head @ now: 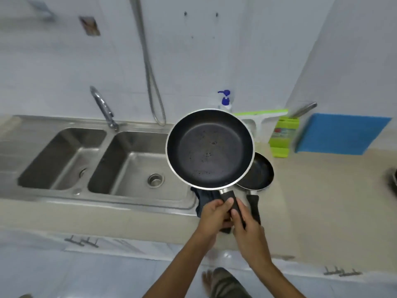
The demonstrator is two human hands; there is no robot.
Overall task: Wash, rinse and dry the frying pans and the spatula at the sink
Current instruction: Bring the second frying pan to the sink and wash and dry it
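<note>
Closest in, both hands close around the black handle of the large frying pan (209, 148): the left hand (214, 214) wraps it higher up with the thumb laid along the grip, and the right hand (247, 226) clasps the lower end. A dark cloth (204, 198) is bunched under the left hand and hangs over the counter edge. The pan is held up, its inside facing the camera, above the right end of the sink (133, 203) and the counter. Just beside it, partly hidden by its rim, the small frying pan (257, 173) sits on the counter with its handle pointing toward the person. Specks on the big pan's dark surface could be droplets or residue, so with the cloth at hand this looks like wiping or checking; whether the small pan has been washed cannot be told, and no spatula can be picked out. Both basins look dry and no water runs from the faucet (103, 106). Farther back stand a soap dispenser (225, 100), a green rack (283, 134), a blue mat (341, 134) and a hanging spray hose (150, 72); the small pan crowds the set-down space.
</note>
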